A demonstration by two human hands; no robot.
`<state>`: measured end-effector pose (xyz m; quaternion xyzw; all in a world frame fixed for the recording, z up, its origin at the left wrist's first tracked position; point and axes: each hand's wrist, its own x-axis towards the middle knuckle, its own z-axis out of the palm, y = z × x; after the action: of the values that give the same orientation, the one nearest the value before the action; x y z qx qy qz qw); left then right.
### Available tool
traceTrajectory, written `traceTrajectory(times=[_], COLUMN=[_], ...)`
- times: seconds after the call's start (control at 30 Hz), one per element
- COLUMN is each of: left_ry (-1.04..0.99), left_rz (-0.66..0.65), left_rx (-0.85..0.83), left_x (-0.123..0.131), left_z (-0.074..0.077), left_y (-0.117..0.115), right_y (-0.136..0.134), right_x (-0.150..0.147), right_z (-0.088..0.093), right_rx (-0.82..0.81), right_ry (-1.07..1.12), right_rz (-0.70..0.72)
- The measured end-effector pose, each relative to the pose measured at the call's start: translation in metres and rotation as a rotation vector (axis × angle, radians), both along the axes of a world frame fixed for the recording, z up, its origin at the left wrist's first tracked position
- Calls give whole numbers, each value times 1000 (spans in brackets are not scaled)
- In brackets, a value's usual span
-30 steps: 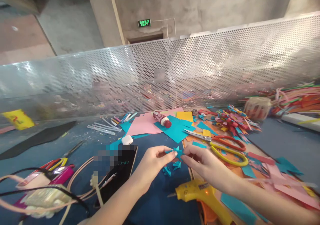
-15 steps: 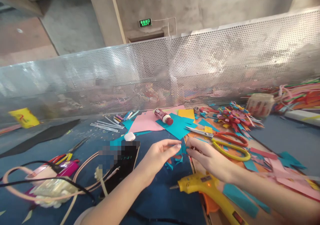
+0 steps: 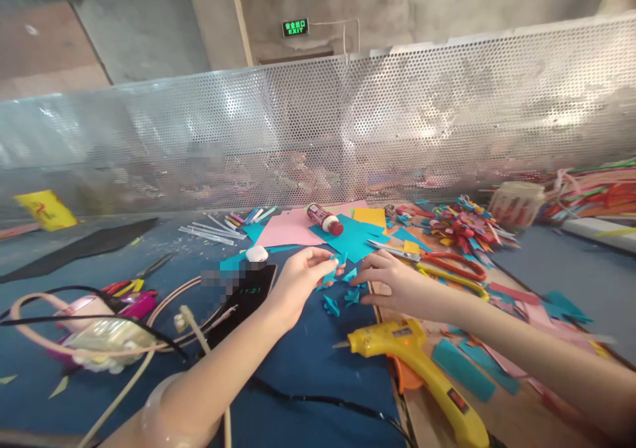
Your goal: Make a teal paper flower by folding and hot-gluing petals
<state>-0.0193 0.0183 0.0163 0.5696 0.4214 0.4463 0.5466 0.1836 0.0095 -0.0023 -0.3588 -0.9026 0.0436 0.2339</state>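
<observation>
Teal paper scraps [image 3: 352,295] lie loose on the blue bench [image 3: 308,368] between the two hands, near the middle of the view. Far left, a heap of cords [image 3: 114,342] sits beside a dark phone [image 3: 243,299]. The left hand [image 3: 298,282] pinches one small teal scrap between thumb and fingertips, lifted just off the bench. The right hand [image 3: 397,287] rests palm down just beside the scraps, fingertips pointing at them; whether it grips one I cannot tell. In front of that hand lies a yellow glue gun [image 3: 407,352], nozzle pointing left toward the loose pieces, and behind the hand lie orange-handled scissors [image 3: 450,269]. The risks, as I judge them: the scraps are small and light, so a brush of either wrist could scatter them. If the glue gun is hot, a forearm drawn back over its tip could be burned or smeared. The black cable [image 3: 322,398] crossing the bench could catch an elbow and drag things along.
</observation>
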Motion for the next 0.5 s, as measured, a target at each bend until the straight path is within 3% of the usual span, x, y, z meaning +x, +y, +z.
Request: traceTrajectory(times=[0.27, 0.5], left_ry=[-16, -51], left_rz=[-33, -67], left_rx=[-104, -121], left_x=[1, 0], left_z=[3, 4], left_y=[-5, -5], right_y=[13, 6], right_x=[-8, -5], right_z=[-8, -4], right_rx=[224, 536], right_ry=[-201, -392], right_rz=[176, 175])
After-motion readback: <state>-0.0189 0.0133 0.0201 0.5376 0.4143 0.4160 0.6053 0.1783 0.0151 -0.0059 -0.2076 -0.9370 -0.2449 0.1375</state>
